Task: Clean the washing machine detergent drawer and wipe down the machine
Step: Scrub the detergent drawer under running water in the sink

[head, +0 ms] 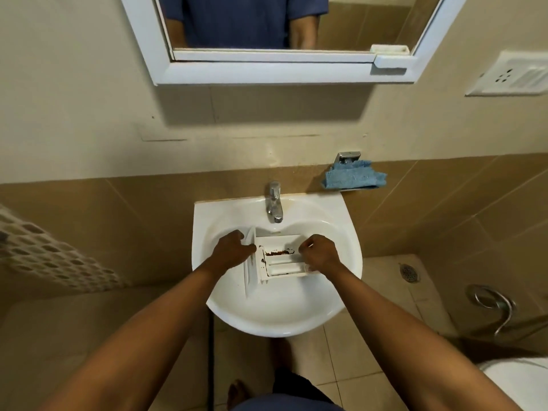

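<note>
A white detergent drawer (278,264) lies in the white wash basin (275,312), below the tap. Brown grime streaks its inner compartments. My left hand (232,250) grips the drawer's front panel at its left end. At the right end, my right hand (318,253) has its fingers curled round the drawer's edge. A blue cloth (353,176) hangs on a small metal holder on the wall, up and right of the basin.
A chrome tap (274,203) stands at the basin's back rim. A mirror (267,37) hangs above. A perforated white basket (44,256) is at left. At right are a wall socket (513,74), a floor drain (409,272) and a hose hook (492,307).
</note>
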`<action>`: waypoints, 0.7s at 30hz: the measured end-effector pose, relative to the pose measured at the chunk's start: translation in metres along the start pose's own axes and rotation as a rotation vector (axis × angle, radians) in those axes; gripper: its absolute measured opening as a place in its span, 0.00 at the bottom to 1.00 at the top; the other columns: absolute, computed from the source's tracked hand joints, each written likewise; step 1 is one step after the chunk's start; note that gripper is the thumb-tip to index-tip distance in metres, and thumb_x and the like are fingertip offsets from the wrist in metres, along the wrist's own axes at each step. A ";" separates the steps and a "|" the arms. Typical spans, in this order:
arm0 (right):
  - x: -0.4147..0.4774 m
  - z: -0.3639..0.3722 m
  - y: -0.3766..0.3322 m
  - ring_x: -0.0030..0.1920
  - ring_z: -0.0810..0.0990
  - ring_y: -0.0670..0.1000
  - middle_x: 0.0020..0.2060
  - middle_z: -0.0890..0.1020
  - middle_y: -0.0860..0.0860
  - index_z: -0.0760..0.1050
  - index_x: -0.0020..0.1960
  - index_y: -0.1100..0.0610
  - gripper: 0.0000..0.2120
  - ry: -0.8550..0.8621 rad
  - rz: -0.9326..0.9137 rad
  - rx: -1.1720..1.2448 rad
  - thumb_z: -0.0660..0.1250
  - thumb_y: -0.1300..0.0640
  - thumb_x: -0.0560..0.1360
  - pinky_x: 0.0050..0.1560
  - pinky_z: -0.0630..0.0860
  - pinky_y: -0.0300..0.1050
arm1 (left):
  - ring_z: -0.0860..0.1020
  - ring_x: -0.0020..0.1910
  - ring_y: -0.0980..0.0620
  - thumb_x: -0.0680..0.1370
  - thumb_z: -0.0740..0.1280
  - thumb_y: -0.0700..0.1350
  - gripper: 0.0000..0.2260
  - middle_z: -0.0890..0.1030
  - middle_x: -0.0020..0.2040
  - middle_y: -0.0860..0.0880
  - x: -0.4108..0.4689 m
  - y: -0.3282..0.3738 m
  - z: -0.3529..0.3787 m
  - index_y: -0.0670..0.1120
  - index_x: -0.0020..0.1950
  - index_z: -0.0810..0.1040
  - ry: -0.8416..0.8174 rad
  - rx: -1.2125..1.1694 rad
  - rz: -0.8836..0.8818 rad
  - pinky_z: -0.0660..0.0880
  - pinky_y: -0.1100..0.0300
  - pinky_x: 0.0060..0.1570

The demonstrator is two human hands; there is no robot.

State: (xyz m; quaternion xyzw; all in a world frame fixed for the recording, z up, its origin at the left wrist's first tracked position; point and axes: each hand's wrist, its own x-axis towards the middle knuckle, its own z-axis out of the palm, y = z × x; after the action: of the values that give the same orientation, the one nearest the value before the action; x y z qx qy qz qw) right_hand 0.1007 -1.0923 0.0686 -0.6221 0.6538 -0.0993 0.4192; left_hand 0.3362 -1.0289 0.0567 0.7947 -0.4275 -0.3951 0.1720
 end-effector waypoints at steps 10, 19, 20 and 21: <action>0.008 -0.026 -0.008 0.48 0.84 0.56 0.44 0.85 0.52 0.84 0.47 0.60 0.04 0.053 -0.261 -0.049 0.70 0.62 0.76 0.54 0.81 0.54 | 0.80 0.55 0.47 0.80 0.70 0.44 0.16 0.83 0.54 0.46 -0.011 0.032 -0.037 0.47 0.67 0.79 0.174 0.229 0.423 0.76 0.54 0.58; 0.037 -0.017 0.028 0.50 0.84 0.52 0.46 0.88 0.53 0.87 0.47 0.59 0.03 -0.047 -0.253 -0.143 0.74 0.62 0.74 0.57 0.79 0.46 | 0.76 0.62 0.43 0.82 0.69 0.48 0.31 0.77 0.62 0.41 0.044 0.088 -0.033 0.51 0.82 0.61 0.078 0.453 0.541 0.73 0.51 0.63; 0.037 -0.012 0.035 0.49 0.84 0.51 0.46 0.88 0.53 0.87 0.46 0.59 0.03 -0.069 -0.246 -0.135 0.74 0.63 0.74 0.56 0.79 0.45 | 0.76 0.61 0.42 0.82 0.70 0.48 0.32 0.76 0.61 0.41 0.052 0.092 -0.031 0.51 0.83 0.60 0.066 0.486 0.545 0.74 0.51 0.61; 0.036 -0.009 0.041 0.47 0.83 0.49 0.45 0.88 0.52 0.87 0.46 0.59 0.03 -0.088 -0.246 -0.134 0.74 0.63 0.73 0.53 0.79 0.42 | 0.77 0.59 0.42 0.81 0.70 0.47 0.32 0.76 0.60 0.41 0.060 0.095 -0.029 0.51 0.83 0.60 0.057 0.526 0.556 0.74 0.52 0.60</action>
State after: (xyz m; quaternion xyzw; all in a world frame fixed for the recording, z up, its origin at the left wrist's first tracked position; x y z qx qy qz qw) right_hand 0.0696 -1.1195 0.0323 -0.7280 0.5586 -0.0786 0.3897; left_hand 0.3265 -1.1339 0.1043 0.6761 -0.7084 -0.1880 0.0747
